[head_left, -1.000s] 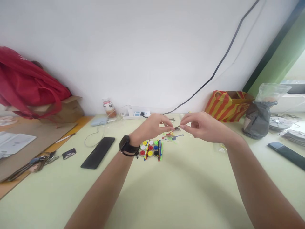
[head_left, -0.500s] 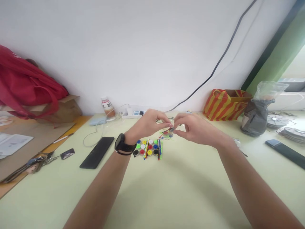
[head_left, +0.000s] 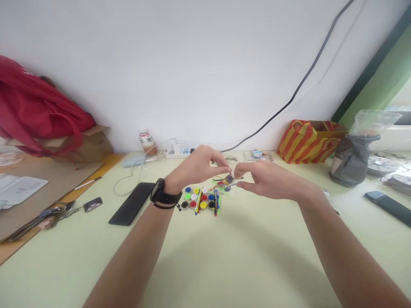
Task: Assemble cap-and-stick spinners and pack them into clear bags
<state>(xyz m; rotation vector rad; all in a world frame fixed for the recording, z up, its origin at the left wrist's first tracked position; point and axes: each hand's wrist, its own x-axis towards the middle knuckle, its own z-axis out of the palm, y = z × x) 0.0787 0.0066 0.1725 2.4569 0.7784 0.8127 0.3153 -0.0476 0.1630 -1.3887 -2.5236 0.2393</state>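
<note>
Grey, small round piece: this thing point(head_left: 229, 178), probably plastic, sits just below the left fingertips, over the far right corner of the sorted rows; whether it is lifted or lying among the loose parts is too small to tell.
Left hand: the grip point(head_left: 205, 167) is pinched, thumb and forefinger close together; I cannot tell whether it bears the grey piece. A light, steady pinch by the edges would suit so small a part.
Right hand: the grip point(head_left: 261, 177) stands apart, with a gap between forefinger and thumb. A thin blue stick point(head_left: 233, 185) ends near the thumb; contact is unclear. Best to close on one part only.
Loose heap: multicoloured thin plastic bits point(head_left: 221, 185) lie jumbled below both hands. Overlapping pieces could drag each other, so lifting straight up seems safer than pulling sideways.
Sorted rows: small round discs with bright coloured centres point(head_left: 204, 197) stand in neat lines left and near of the heap, thin coloured sticks point(head_left: 198, 201) laid between them.
Black wristwatch: its strap point(head_left: 165, 197) and dangling end hang close to the leftmost discs; a raised wrist would spare them a nudge.
Pale green worktop: its surface point(head_left: 250, 265) carries everything here.
</note>
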